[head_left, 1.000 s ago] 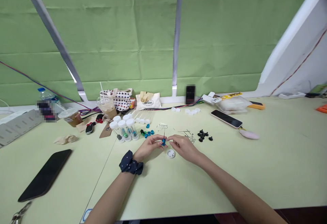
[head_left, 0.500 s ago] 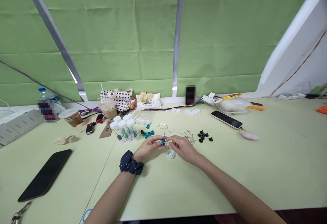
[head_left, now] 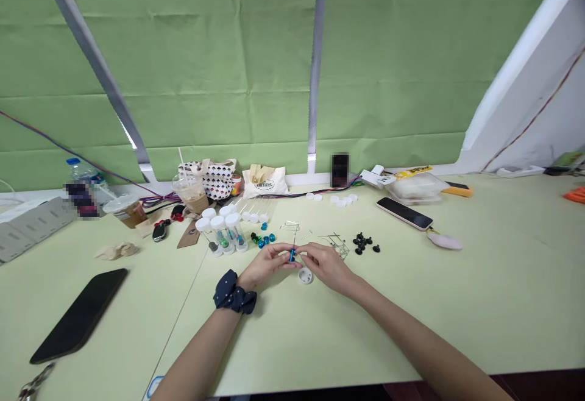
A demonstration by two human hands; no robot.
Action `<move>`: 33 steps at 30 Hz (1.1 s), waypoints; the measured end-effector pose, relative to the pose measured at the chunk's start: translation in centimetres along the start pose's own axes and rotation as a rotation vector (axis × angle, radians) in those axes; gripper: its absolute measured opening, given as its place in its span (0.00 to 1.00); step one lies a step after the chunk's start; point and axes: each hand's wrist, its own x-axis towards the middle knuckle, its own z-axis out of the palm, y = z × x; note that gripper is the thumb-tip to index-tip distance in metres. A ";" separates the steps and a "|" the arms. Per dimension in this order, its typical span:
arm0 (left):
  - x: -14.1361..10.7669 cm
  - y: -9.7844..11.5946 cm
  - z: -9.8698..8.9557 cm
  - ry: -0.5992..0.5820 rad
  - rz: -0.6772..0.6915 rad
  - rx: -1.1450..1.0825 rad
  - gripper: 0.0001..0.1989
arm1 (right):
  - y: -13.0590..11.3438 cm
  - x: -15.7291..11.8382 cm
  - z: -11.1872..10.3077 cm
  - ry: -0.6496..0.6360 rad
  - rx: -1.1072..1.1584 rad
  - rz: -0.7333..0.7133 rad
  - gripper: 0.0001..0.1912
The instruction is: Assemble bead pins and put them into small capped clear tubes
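Observation:
My left hand point(head_left: 267, 265) holds a small blue part point(head_left: 292, 255) between thumb and fingers, with a thin metal wire standing up from it. My right hand point(head_left: 326, 262) is pinched at the right side of that part; whatever is between its fingertips is too small to make out. Just below the fingers lies a round white cap point(head_left: 305, 276) with small bits inside. Bent wires point(head_left: 338, 246) lie behind my right hand, and several black pieces point(head_left: 362, 243) are to their right. Several blue pieces point(head_left: 266, 241) lie behind my left hand.
Clear tubes with white caps point(head_left: 222, 234) stand at the left. Farther back are drink cups point(head_left: 191, 192), a patterned bag point(head_left: 218, 178) and a white pouch point(head_left: 264, 181). A phone point(head_left: 404, 213) lies at the right, a dark tablet-like slab point(head_left: 80, 314) at the left.
The view has shifted slightly. Both hands stay together at the blue part, which has turned a little between the fingers.

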 end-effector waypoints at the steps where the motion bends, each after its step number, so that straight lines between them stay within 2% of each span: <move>1: 0.0 0.0 0.0 0.007 0.000 0.008 0.17 | 0.0 0.0 0.0 -0.001 -0.005 0.004 0.13; 12: 0.1 -0.1 0.3 0.041 0.071 0.073 0.17 | 0.8 -0.1 0.5 -0.010 -0.009 0.009 0.12; 17: 0.1 -0.1 0.4 0.070 0.094 0.111 0.17 | 1.2 -0.1 0.7 0.024 0.010 0.042 0.07; 25: 0.1 0.0 0.6 0.032 0.123 0.105 0.15 | 1.2 -0.3 1.1 0.074 -0.133 0.074 0.10; 33: 0.1 0.1 0.9 0.034 0.146 0.100 0.14 | 1.1 -0.1 1.6 0.103 0.101 0.066 0.10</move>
